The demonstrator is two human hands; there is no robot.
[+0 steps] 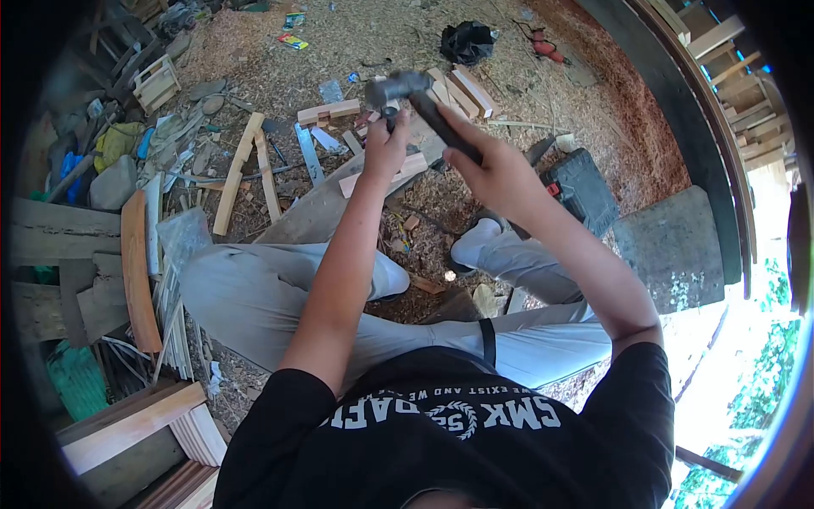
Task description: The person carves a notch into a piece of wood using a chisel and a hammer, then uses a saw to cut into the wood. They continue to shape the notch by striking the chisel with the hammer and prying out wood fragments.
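Note:
My right hand (496,174) is wrapped round the dark handle of a hammer (445,127), whose metal head is above my left hand. My left hand (387,148) is closed round a short dark upright tool (389,114), with its top end just under the hammer head. The lower end of that tool is hidden by my hand. Beneath my left hand, a light wood piece (407,170) with a pinkish side lies across a grey plank (326,208) between my legs.
Several wood offcuts (329,111) and a metal strip (309,154) lie ahead among shavings. A black case (581,193) and grey board (670,246) are at the right. A black bag (468,42) and red power tool (548,47) lie farther off. Stacked timber (136,428) stands lower left.

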